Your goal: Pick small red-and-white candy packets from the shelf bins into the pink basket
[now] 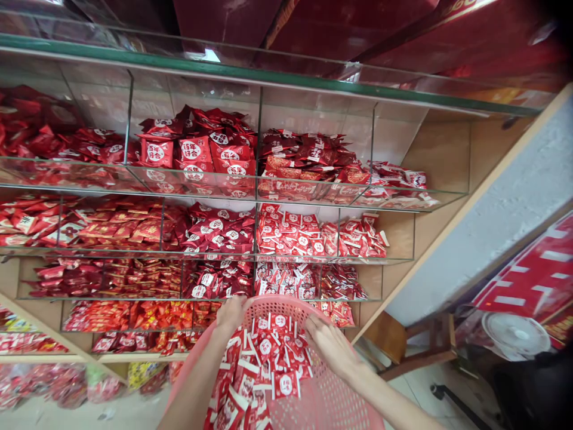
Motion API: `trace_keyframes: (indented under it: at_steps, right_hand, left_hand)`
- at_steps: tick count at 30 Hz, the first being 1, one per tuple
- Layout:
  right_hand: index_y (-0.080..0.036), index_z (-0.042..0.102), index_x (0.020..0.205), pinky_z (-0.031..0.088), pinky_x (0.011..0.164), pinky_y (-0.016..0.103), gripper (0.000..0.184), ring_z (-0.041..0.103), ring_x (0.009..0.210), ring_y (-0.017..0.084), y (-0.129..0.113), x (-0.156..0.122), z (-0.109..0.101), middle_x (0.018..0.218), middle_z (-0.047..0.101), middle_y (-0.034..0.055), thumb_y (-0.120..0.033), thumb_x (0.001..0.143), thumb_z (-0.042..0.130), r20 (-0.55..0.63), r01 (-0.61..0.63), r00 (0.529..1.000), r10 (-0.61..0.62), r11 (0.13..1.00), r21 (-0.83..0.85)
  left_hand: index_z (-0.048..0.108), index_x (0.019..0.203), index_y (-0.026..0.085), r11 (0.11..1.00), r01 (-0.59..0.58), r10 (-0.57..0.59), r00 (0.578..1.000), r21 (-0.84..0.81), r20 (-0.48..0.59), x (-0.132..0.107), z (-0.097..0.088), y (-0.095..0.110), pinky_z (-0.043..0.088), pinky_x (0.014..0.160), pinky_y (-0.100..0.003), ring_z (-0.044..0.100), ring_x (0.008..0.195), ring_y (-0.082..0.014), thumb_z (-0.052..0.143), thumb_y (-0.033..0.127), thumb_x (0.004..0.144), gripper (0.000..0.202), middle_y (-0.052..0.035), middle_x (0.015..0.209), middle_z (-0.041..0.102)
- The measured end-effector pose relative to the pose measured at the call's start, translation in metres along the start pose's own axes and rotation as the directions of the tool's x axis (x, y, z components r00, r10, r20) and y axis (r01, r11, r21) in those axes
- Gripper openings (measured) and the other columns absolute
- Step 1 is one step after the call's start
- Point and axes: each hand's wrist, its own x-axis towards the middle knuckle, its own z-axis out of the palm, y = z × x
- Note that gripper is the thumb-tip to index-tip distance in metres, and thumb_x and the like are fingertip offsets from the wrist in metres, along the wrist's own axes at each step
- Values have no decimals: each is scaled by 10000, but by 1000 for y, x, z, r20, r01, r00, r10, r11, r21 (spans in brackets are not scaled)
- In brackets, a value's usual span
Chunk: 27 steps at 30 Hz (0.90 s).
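Observation:
A pink plastic basket [331, 388] with a perforated wall is in front of me, tilted so that I look down into it. Small red and white candy packets [265, 347] are heaped along its left side and far end; its lower right shows bare plastic. My left hand [230, 316] is closed on the far left part of the rim. On the far right part, my right hand [329, 343] has its fingers curled over the rim. The basket's far edge is close to the lower glass-fronted shelves, where red and white packets [289, 280] lie in a compartment.
Glass-divided shelves [215, 255] hold red packets in several rows, with large dark red boxes [331, 30] above. Bagged goods [58, 382] lie on the floor at lower left. To the right are a wooden stool [418, 361], a white round lid-like object [514, 333] and a black chair [528, 382].

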Motion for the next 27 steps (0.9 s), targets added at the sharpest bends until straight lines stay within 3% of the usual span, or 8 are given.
trace_keyframes:
  at_steps: [6, 16, 27]
  right_hand:
    - [-186, 512, 840, 346, 539, 228, 220, 573, 708, 146, -6, -13, 14, 886, 593, 32, -49, 810, 344, 87, 81, 993, -73, 993, -82]
    - [-160, 541, 918, 427, 581, 249, 286, 595, 786, 186, -11, -10, 18, 951, 608, 64, -8, 791, 334, 170, 230, 965, -198, 952, -200]
    - [-199, 575, 895, 433, 550, 256, 336, 615, 735, 169, -25, 14, 26, 919, 622, 67, 20, 759, 360, 144, 188, 975, -167, 972, -139]
  left_hand:
    - [623, 974, 288, 995, -88, 87, 996, -43, -27, 3, 4, -4, 413, 754, -285, 571, 964, -237, 333, 598, 780, 467, -53, 1036, 648]
    - [612, 993, 271, 996, -75, 74, 997, -38, -31, 2, 4, -3, 414, 779, -294, 562, 984, -240, 327, 588, 783, 474, -59, 1071, 631]
    - [622, 955, 293, 997, -80, 80, 996, -12, -28, -2, 0, -1, 417, 752, -298, 574, 955, -242, 331, 571, 791, 435, -52, 1014, 652]
